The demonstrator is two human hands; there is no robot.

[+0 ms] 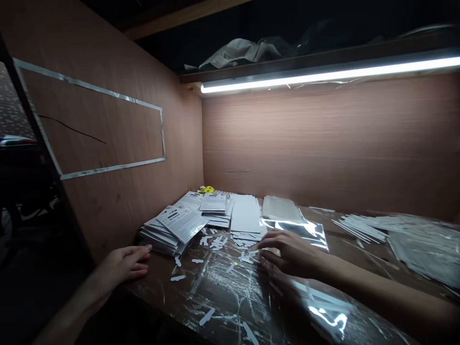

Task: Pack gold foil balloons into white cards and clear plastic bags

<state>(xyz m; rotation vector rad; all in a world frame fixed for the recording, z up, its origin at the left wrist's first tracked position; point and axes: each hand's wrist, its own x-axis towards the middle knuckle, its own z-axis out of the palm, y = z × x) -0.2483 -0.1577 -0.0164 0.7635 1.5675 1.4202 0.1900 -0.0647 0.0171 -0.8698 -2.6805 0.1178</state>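
Observation:
My left hand (pixel 127 263) rests at the table's front left edge, beside a pile of printed white packets (pixel 179 223); its fingers are close together, and whether anything is in them is hidden. Over the middle of the table is my right hand (pixel 282 247), palm down with fingers curved, near small white cut pieces (pixel 247 256). What its fingertips touch is too small to tell. Just behind it lie a stack of blank white cards (pixel 246 213) and a shiny clear bag (pixel 312 232). More small white pieces are scattered between both hands.
Thin white strips (pixel 362 227) and clear plastic bags (pixel 427 251) lie at the right. A frosted stack (pixel 282 208) sits near the back wall (pixel 323 143). A wooden side panel (pixel 179 139) bounds the left. A lit tube (pixel 323 75) hangs under the shelf.

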